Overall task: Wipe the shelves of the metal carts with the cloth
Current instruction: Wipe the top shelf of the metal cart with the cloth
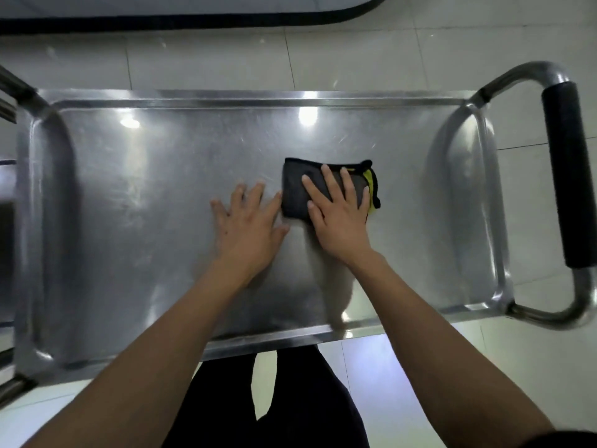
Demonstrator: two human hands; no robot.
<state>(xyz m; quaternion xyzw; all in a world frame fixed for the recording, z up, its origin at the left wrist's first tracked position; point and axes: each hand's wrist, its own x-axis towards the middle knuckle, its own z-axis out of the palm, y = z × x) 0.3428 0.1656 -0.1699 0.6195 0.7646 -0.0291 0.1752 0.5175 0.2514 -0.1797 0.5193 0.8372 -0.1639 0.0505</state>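
Note:
The top shelf (145,176) of a stainless steel cart fills the middle of the head view, seen from above. A folded black cloth (295,185) with a yellow edge lies on it, right of centre. My right hand (339,215) presses flat on the cloth with fingers spread and straight. Just left of the cloth, my left hand (248,227) rests flat on the bare metal, fingers spread, its fingertips close to the cloth's left edge.
The cart's tubular handle with a black foam grip (568,195) stands at the right end. A raised rim runs round the shelf. Pale floor tiles surround the cart, and a dark-edged mat (193,21) lies beyond it. Another metal frame (6,101) shows at the left edge.

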